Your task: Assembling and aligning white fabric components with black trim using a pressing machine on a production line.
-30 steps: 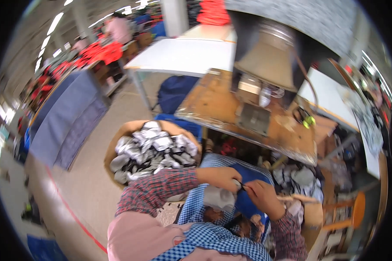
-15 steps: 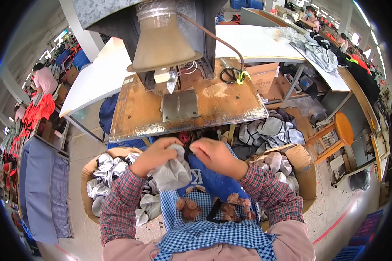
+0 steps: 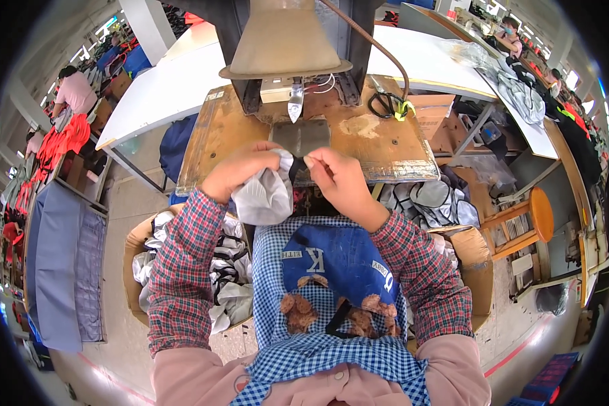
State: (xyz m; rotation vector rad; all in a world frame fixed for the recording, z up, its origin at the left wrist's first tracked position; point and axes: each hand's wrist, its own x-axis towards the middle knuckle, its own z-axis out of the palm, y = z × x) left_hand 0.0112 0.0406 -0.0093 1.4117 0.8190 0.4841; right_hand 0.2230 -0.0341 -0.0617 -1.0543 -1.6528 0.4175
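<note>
A crumpled light grey fabric piece (image 3: 265, 199) with a black edging strip (image 3: 296, 168) hangs in front of the wooden work table. My left hand (image 3: 242, 170) is closed around its upper part, fingers curled and partly hidden by the cloth. With thumb and forefinger, my right hand (image 3: 345, 184) pinches the end of the black edging. Both hands are over the table's near edge. Just beyond them a small metal plate (image 3: 311, 132) is set on the wooden table (image 3: 392, 152), below the machine's pointed metal tip (image 3: 296, 103).
A cardboard box (image 3: 137, 247) of grey fabric pieces stands at left, another box (image 3: 477, 260) at right. Black-handled scissors (image 3: 386, 105) lie on the table's right side. A large beige funnel-shaped part (image 3: 284, 40) hangs over it. A wooden stool (image 3: 540, 215) stands farther right.
Both hands have risen toward the metal plate with the fabric piece. The black edging now shows between them, pinched by my right hand. The view has tipped downward.
</note>
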